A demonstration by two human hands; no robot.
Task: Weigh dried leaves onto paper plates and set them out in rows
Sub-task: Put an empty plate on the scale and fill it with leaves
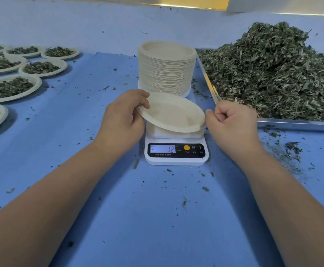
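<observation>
The left hand [122, 116] has the empty round off-white paper plate [172, 112] by its near-left rim, thumb on top and fingers curled under, a firm pinch. The plate hangs tilted, its right edge lower, right above the white digital kitchen scale [176, 160]; whether it touches the platform cannot be told. The scale's lit display, just below the grip, reads 12.

The right hand [232, 120] sits at the plate's opposite rim, fingers curled in tight, thumb tip right at the edge; whether it actually grips cannot be told.

Just beyond the held plate stands a tall stack of off-white paper plates [166, 68]. Right of the right hand, a flat metal tray [292, 125] carries a big heap of dried green leaves [272, 70]. Well left of the left hand, filled paper plates [40, 67] lie in rows on the blue table cover [157, 218].
</observation>
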